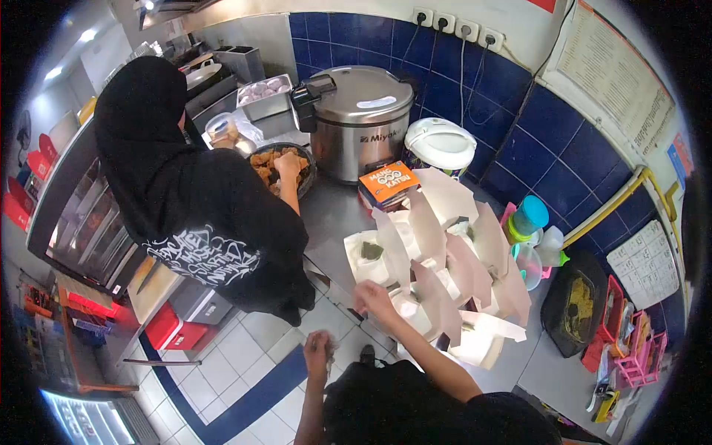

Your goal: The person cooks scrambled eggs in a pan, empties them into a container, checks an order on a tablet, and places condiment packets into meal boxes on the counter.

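Observation:
My right hand (373,300) hovers at the left edge of a group of open paper food boxes (426,297), its fingers curled; what they may hold is too small to make out. Closest to it is a box with a white inner piece (411,309). My left hand (319,354) is lower, over the floor and away from the counter. Its fingers are bent together, perhaps round something small that I cannot make out. In one box at the far left lies a dark green piece (371,251). The boxes' raised lids partly hide what is inside.
A co-worker in black (215,193) stands left, one hand in a dark pan of fried food (271,167). Behind the boxes are a large steel rice cooker (360,130), a white-lidded cooker (441,144) and an orange box (389,179). A black tray (575,297) and cups (528,215) are right.

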`<state>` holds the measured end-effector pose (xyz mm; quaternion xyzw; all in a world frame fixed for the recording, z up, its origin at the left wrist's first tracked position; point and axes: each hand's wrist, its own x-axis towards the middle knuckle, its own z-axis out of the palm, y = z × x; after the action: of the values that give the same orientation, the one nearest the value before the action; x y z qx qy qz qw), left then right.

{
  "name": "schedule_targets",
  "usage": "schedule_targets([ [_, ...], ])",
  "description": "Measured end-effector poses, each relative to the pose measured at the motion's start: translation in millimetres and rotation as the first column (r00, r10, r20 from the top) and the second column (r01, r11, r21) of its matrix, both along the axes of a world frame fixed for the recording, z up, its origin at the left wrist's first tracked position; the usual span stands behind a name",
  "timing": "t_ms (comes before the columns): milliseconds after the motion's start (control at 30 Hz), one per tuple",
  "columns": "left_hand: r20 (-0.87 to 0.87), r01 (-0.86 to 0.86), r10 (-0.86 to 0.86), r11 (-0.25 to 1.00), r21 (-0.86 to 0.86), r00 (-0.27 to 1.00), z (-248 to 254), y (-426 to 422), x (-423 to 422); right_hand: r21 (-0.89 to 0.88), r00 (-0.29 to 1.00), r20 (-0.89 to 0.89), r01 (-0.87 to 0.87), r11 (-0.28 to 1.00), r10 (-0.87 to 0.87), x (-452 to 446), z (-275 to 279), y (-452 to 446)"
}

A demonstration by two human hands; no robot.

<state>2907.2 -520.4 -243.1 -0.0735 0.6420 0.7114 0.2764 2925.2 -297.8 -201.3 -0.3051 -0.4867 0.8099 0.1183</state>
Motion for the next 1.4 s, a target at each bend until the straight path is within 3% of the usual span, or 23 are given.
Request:
schedule_targets([
  [33,-0.044,0.081,-0.081,0.997,0.001,0.996,16.7,15.7,-4.5,0.324,0.981,0.057,-0.194,0.926,0.186,7.0,1.2,-0.7],
  [67,-0.043,0.089,-0.089,0.996,-0.004,0.995,24.8,26.5,-8.4,0.569,0.956,0.23,-0.284,0.772,0.182,10.3,-3.3,1.0],
  [100,-0.049,0.12,-0.118,0.992,0.048,0.992,31.5,38.3,-12.4,0.569,0.958,0.23,-0.277,0.775,0.173,8.5,-5.7,3.8],
  [167,-0.059,0.157,-0.152,0.983,0.098,0.987,37.8,54.7,-9.8,0.928,0.974,0.17,-0.106,0.357,-0.151,-2.5,-9.8,10.3],
  [200,-0.057,0.154,-0.148,0.98,0.127,0.987,41.2,61.8,-9.2,0.928,0.974,0.16,-0.093,0.362,-0.16,-15.5,-10.7,18.9],
  [267,-0.029,0.164,-0.161,0.976,0.145,0.987,46.7,67.8,-6.0,0.989,0.928,0.148,-0.145,0.035,-0.341,-45.0,-20.3,39.5],
  [300,-0.045,0.181,-0.177,0.974,0.136,0.983,46.2,65.6,-3.7,0.991,0.925,0.134,-0.127,0.044,-0.354,-53.7,-26.6,46.4],
  [367,-0.071,0.242,-0.235,0.963,0.12,0.969,45.5,56.5,0.0,0.906,0.84,0.417,-0.414,0.088,-0.347,-69.3,-41.4,63.9],
  [533,-0.03,0.181,-0.18,0.982,0.043,0.983,23.9,14.1,12.8,0.89,0.842,0.455,-0.43,0.149,-0.289,-88.0,-95.1,92.7],
  [600,-0.032,0.163,-0.163,0.987,0.004,0.986,26.2,2.3,15.3,0.883,0.813,0.439,-0.31,0.353,-0.383,-88.7,-76.1,93.2],
  [733,0.012,0.147,-0.147,0.989,-0.01,0.989,29.3,-1.4,15.6,0.963,0.861,0.249,-0.171,0.21,-0.443,-86.0,-73.0,91.1],
  [800,0.073,0.116,-0.116,0.993,-0.002,0.991,4.3,-0.2,11.6,0.922,0.85,0.373,-0.292,0.256,-0.373,-84.1,-75.2,98.7],
  [867,-0.049,0.146,-0.148,0.989,-0.029,0.988,-0.2,11.0,5.7,0.857,0.814,0.501,-0.42,0.298,-0.293,-82.5,-67.6,87.6],
  [900,0.01,0.161,-0.162,0.986,0.034,0.987,31.8,21.6,5.3,0.915,0.872,0.377,-0.299,0.272,-0.311,-73.6,-46.2,79.1],
  [933,-0.114,0.185,-0.179,0.982,0.043,0.977,45.7,32.1,4.1,0.957,0.912,0.238,-0.162,0.241,-0.334,-65.0,-22.5,71.6],
  [967,-0.111,0.18,-0.174,0.983,0.044,0.978,53.3,38.4,1.3,0.957,0.913,0.24,-0.165,0.239,-0.33,-55.2,-2.9,59.7],
  [1033,-0.098,0.201,-0.192,0.976,0.085,0.976,63.2,53.3,-1.8,0.992,0.959,-0.054,0.084,0.098,-0.277,-23.2,21.9,27.8],
  [1100,-0.104,0.226,-0.218,0.971,0.072,0.97,60.9,67.1,-6.9,0.734,0.973,0.098,-0.211,0.646,0.207,14.8,19.1,10.1],
  [1167,-0.663,0.179,-0.223,0.974,-0.136,0.715,45.1,79.4,-8.1,0.482,0.953,0.131,-0.302,0.823,0.274,40.9,60.5,-15.0],
  [1233,-0.603,0.255,-0.254,0.963,-0.087,0.756,57.6,88.4,-4.3,0.539,0.975,0.145,-0.221,0.813,0.169,52.2,56.7,-18.3],
  [1300,-0.453,0.368,-0.444,0.896,-0.25,0.773,74.6,94.7,-0.5,0.598,0.986,0.15,-0.147,0.788,0.069,61.6,52.7,-10.5],
  [1367,-0.507,0.394,-0.434,0.899,-0.191,0.745,78.9,104.7,1.0,0.499,0.992,0.12,-0.017,0.866,-0.049,60.6,46.0,3.4],
  [1400,-0.53,0.385,-0.394,0.913,-0.132,0.751,78.6,108.2,1.8,0.621,0.99,0.036,0.083,0.78,-0.134,59.8,41.0,9.7],
])
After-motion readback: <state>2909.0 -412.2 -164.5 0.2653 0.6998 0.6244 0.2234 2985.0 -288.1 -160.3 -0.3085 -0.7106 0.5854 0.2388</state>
